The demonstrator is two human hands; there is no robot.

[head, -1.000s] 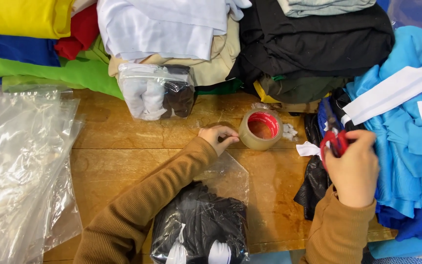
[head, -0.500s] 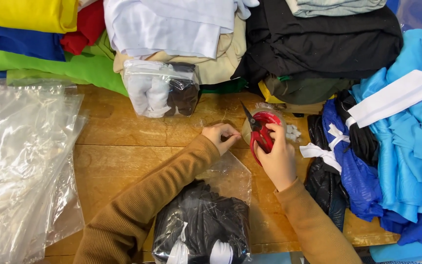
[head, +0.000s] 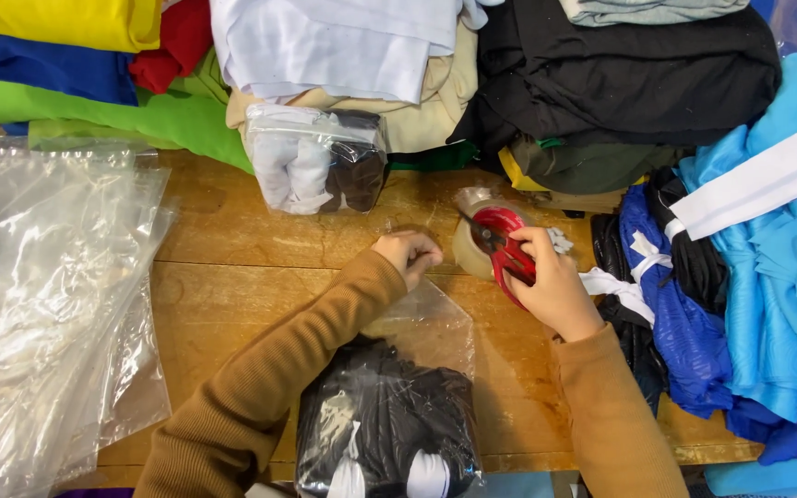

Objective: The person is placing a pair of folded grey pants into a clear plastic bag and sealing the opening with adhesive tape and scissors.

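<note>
The right hand grips red scissors over the tape roll, largely hiding it. The left hand pinches clear tape, barely visible, above the bagged black garment on the table.

The lower end of the clear plastic bag of black garments is cut off by the bottom edge. Beyond it, the roll of clear packing tape is partly hidden by the right hand and red-handled scissors, whose blade tips are too small to be made out.
</note>
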